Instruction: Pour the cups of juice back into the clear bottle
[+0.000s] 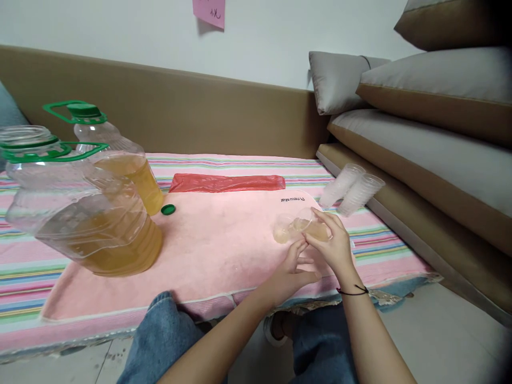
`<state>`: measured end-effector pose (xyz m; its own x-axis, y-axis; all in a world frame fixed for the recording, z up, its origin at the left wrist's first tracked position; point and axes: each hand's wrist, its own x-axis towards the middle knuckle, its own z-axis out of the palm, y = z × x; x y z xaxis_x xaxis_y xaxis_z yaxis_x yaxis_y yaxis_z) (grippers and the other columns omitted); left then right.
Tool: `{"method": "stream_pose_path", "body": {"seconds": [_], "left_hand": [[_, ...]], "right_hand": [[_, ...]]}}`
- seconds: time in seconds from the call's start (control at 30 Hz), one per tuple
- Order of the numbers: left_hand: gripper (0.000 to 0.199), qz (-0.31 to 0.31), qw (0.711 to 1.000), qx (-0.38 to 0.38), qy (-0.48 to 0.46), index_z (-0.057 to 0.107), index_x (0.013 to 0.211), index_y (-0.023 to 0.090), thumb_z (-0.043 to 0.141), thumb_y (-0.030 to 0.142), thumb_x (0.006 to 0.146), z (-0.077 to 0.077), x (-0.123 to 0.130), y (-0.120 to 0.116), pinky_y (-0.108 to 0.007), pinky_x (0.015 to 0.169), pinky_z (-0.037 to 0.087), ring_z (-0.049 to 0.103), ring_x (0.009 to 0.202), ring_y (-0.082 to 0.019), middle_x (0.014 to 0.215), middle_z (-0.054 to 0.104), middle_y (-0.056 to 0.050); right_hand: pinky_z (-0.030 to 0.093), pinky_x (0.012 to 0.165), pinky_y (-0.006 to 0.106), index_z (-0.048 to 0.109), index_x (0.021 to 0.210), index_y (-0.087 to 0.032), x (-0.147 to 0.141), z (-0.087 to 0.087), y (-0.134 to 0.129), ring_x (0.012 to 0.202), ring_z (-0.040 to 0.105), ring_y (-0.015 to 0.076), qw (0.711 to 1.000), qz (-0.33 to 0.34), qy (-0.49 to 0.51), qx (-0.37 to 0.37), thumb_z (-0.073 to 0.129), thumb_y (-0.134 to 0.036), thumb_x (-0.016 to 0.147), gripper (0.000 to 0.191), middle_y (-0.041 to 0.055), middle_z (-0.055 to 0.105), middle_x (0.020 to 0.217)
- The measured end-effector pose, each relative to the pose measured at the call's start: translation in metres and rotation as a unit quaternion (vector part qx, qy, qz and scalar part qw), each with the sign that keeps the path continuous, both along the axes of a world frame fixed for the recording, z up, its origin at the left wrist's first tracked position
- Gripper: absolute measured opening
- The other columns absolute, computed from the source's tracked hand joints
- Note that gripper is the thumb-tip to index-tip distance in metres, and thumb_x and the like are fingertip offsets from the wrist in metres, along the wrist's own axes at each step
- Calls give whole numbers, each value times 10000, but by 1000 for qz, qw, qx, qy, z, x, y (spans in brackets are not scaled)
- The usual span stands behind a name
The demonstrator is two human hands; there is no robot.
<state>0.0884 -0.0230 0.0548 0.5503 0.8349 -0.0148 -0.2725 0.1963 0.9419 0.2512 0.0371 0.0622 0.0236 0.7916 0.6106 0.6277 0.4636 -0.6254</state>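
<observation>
Thin, clear plastic cups (282, 229) stand close together on the right-hand part of a pink cloth (192, 245), round-rimmed and holding pale yellow liquid; their edges overlap in the view, so the exact count is hard to tell. The right hand (335, 244) has thumb and fingers curved around one of them, gripping it near the rim. The left hand (290, 274) is loosely bent, thumb apart from the fingers, its fingertips close to the right thumb; whether they touch the cup cannot be told. Beyond lie two stacks of ribbed, translucent cups (352, 188), tipped on their sides. A crinkled red plastic bag (228, 183) stretches flat along the cloth's far edge. Leftward sit a small, round green cap (168, 209) and two bulging, transparent jugs (120, 240) of amber liquid with green handles, all above a striped woven cover (24, 285).
</observation>
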Motion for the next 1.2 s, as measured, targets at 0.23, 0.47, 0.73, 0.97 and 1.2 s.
{"method": "stream_pose_path", "body": {"seconds": [0.23, 0.47, 0.73, 0.97, 1.2], "left_hand": [[884, 5, 1000, 1, -5, 324, 1468, 285, 754, 322, 697, -1, 0, 0, -474, 1016, 418, 432, 1288, -317, 1594, 235, -122], [774, -8, 999, -43, -21, 410, 1402, 270, 768, 372, 723, 0, -1, -2, -490, 1069, 375, 487, 1263, -299, 1589, 283, -123], [579, -41, 998, -34, -22, 563, 1241, 220, 774, 430, 744, 10, -15, 2, -451, 1091, 353, 572, 1170, -246, 1420, 518, -121], [414, 8, 999, 40, 24, 595, 1205, 253, 698, 398, 832, 27, -42, 10, -432, 1059, 396, 558, 1186, -242, 1362, 558, -93], [406, 61, 989, 69, 114, 536, 1295, 260, 578, 387, 911, 35, -66, 15, -431, 1044, 420, 553, 1211, -248, 1281, 596, -95]], "right_hand": [[481, 903, 414, 629, 1268, -196, -1, 1, 1, 981, 593, 237, 1000, -4, 4, -2, 707, -241, 738, 538, 78, 615, 1067], [503, 930, 454, 602, 1284, -235, -2, -4, 4, 1032, 633, 258, 982, 9, 180, -60, 795, -355, 691, 635, 91, 650, 1176], [461, 1028, 461, 599, 1257, -239, 6, -6, 9, 1130, 639, 255, 909, 42, 401, -100, 835, -375, 662, 654, 93, 692, 1173], [492, 987, 427, 583, 1203, -252, 7, -6, 32, 1114, 642, 239, 901, 15, 422, -96, 842, -368, 618, 651, 70, 686, 1152], [506, 950, 437, 554, 1057, -229, -1, -15, 112, 1039, 643, 249, 895, -51, 434, -92, 843, -342, 489, 648, 77, 658, 1091]]}}
